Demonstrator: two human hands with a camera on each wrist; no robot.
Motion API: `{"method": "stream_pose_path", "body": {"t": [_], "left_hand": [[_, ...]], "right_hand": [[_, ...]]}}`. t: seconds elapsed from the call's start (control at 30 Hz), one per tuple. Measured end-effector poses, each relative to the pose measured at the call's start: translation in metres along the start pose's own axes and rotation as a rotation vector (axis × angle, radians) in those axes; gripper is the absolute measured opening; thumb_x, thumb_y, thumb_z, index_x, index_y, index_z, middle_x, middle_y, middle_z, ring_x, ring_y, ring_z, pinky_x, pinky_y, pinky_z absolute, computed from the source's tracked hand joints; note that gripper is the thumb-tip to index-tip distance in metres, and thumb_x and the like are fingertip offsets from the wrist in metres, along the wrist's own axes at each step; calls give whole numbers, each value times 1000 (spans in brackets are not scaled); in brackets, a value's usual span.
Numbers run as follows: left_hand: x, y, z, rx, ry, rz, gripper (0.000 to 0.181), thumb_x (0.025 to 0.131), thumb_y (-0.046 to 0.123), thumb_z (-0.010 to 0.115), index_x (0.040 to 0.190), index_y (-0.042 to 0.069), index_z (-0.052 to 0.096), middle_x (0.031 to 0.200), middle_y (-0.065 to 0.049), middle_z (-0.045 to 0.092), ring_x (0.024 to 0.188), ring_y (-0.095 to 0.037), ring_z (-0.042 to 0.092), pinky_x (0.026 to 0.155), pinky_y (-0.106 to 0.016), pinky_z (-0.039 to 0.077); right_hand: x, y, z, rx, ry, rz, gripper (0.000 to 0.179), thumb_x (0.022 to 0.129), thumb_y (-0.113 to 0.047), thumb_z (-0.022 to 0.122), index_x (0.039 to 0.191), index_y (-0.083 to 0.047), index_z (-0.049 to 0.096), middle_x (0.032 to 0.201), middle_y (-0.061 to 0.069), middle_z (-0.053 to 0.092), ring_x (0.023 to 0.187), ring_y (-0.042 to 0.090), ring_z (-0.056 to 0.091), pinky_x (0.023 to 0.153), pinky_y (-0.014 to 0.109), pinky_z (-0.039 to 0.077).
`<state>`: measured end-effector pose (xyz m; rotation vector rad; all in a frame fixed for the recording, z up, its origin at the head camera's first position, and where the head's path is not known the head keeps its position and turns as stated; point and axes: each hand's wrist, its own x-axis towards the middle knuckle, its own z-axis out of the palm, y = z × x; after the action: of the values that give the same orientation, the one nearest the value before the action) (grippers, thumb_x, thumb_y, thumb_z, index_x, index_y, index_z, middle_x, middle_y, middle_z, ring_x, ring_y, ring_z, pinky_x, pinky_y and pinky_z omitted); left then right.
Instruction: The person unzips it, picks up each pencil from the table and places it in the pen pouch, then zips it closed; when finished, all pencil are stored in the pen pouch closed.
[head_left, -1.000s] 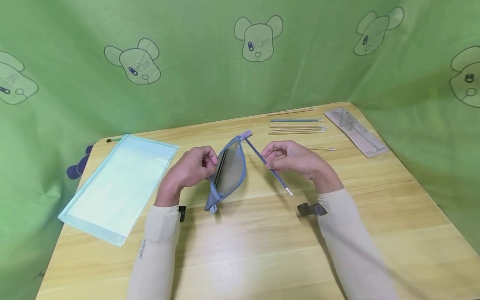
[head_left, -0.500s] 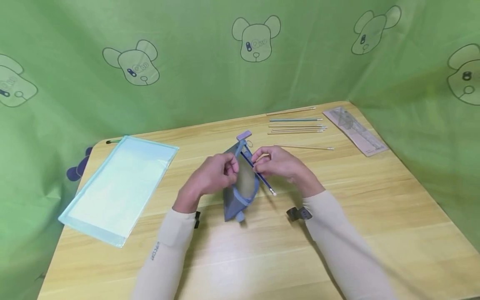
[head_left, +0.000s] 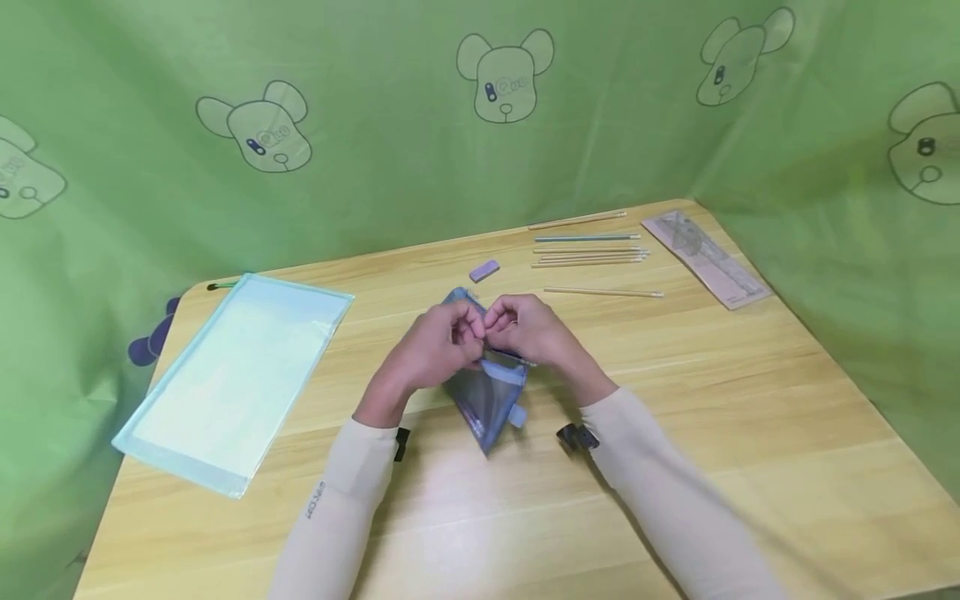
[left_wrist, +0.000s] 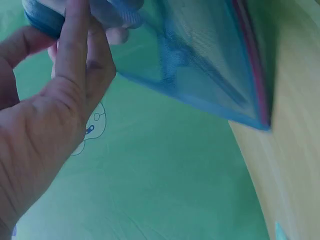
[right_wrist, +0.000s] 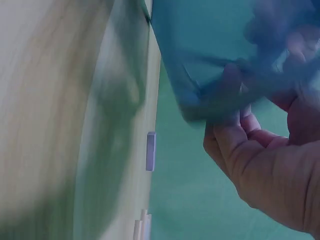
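Note:
A blue mesh zip pouch (head_left: 483, 404) hangs tilted between my hands above the table. My left hand (head_left: 435, 346) pinches its upper edge with thumb and fingers. Close beside it, my right hand (head_left: 531, 332) pinches a dark blue pencil (head_left: 517, 358) at the pouch's mouth; most of the pencil is hidden by the fingers and mesh. In the left wrist view a dark stick (left_wrist: 215, 80) shows through the mesh. The right wrist view has the pouch (right_wrist: 200, 30) blurred, with right fingertips partly behind the mesh.
Behind the pouch lies a purple eraser (head_left: 483, 271). Several wooden pencils (head_left: 588, 262) and a teal one (head_left: 585, 238) lie farther back. A ruler set in a pink pack (head_left: 705, 258) is at right, a light-blue clear-fronted folder (head_left: 232, 383) at left.
The pencil has moved from beside the pouch to its mouth, and less of it shows. My hands have come together. The pouch has turned and shifted right, away from the eraser.

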<state>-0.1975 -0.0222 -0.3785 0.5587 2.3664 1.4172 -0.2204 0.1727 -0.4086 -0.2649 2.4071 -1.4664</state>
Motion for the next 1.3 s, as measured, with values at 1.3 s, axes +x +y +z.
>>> {"method": "stream_pose_path", "body": {"t": [1.3], "left_hand": [[-4,-15,-26,31,35,-27,10,93,-6,61,100,3,62,88,-6,57,77,-19,62,73,-36,62]], "right_hand": [[-13,15,-71,-198,91,-84,22,106,-7,63,125,1,69,116,26,75,101,36,74,91,43,64]]}}
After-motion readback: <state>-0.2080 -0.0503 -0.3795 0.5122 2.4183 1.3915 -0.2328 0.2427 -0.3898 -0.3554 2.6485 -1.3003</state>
